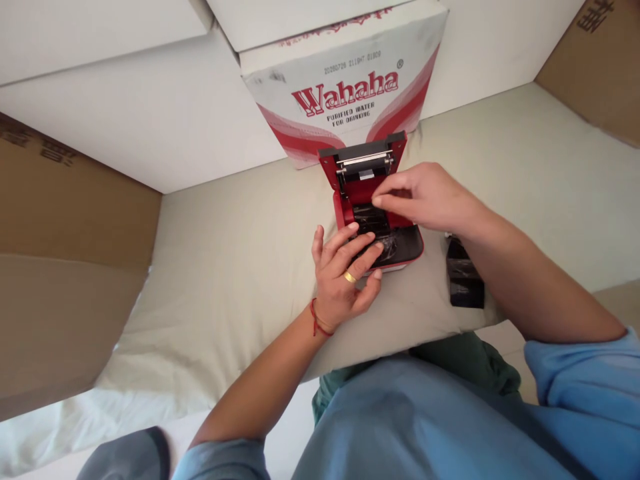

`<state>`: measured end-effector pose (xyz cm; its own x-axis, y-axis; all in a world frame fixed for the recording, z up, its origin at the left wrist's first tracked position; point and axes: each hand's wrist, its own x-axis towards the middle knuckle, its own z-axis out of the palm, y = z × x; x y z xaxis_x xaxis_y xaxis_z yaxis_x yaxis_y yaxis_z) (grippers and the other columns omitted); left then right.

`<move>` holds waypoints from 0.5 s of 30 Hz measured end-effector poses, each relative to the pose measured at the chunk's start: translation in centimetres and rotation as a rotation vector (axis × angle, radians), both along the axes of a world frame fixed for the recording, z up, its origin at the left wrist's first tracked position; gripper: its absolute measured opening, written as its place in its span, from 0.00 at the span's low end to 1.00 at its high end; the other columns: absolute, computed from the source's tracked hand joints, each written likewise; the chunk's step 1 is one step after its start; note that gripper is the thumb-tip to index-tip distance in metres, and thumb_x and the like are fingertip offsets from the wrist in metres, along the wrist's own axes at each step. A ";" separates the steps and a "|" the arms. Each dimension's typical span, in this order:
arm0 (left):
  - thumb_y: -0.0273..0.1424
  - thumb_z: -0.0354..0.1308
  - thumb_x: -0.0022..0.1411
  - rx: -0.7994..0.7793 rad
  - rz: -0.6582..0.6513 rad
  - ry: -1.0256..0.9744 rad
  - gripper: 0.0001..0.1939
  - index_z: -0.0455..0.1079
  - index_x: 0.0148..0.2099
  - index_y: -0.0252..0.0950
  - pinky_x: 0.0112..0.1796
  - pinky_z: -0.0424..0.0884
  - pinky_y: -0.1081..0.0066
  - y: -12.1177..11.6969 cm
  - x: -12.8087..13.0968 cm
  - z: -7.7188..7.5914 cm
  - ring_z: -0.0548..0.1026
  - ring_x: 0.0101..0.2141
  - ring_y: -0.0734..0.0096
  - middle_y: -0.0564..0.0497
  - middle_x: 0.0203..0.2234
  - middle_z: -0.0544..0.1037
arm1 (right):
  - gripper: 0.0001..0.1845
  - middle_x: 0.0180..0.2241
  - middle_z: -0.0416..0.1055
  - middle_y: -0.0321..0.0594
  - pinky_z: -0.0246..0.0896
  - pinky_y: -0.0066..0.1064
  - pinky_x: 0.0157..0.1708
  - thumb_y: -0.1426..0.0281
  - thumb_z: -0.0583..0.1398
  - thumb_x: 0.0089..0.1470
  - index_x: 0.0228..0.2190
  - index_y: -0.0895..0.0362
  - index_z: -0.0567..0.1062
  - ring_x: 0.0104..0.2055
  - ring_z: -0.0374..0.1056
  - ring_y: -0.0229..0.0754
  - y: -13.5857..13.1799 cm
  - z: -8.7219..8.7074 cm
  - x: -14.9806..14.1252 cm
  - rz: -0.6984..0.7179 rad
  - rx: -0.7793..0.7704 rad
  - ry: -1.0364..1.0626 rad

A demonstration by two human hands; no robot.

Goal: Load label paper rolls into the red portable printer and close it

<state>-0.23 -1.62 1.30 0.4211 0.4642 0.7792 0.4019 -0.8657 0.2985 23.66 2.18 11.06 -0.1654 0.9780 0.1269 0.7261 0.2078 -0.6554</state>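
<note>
Pale beige cloth bears an open red-and-black box-shaped device, my left hand spread-fingered over its glossy black plastic, my right hand's fingertips pinched together above, holding what I cannot tell.

Soft, even light (shadows faint); edges stretched, perhaps slightly blurred.

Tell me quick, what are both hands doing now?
Left hand: open, spread over the red-and-black case.
Right hand: pinched closed over it; whether it holds anything can't be told.
</note>
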 end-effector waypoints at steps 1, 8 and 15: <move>0.32 0.60 0.75 0.006 0.003 0.010 0.19 0.78 0.64 0.46 0.80 0.53 0.41 0.0 -0.1 -0.1 0.80 0.68 0.55 0.49 0.57 0.88 | 0.10 0.33 0.86 0.37 0.68 0.37 0.40 0.63 0.68 0.67 0.35 0.52 0.89 0.36 0.78 0.44 -0.2 0.0 0.7 -0.022 0.003 0.119; 0.28 0.65 0.69 0.127 0.049 -0.001 0.21 0.80 0.61 0.51 0.78 0.60 0.40 -0.2 -0.3 -0.4 0.73 0.72 0.53 0.48 0.60 0.81 | 0.18 0.35 0.82 0.39 0.67 0.37 0.38 0.49 0.72 0.66 0.37 0.51 0.85 0.34 0.69 0.41 1.2 -1.1 2.9 -0.336 0.192 0.631; 0.28 0.62 0.68 0.157 0.036 -0.001 0.21 0.82 0.60 0.51 0.79 0.58 0.43 -0.3 0.0 -0.2 0.70 0.71 0.54 0.47 0.57 0.78 | 0.31 0.56 0.85 0.37 0.76 0.45 0.62 0.33 0.61 0.69 0.54 0.41 0.85 0.63 0.77 0.51 2.4 -2.8 1.5 -0.163 0.190 0.579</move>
<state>-0.25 -1.92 1.12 0.4052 0.3515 0.8440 0.4336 -0.8866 0.1610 25.14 4.54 8.28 0.1317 0.9364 0.3252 0.2971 0.2758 -0.9142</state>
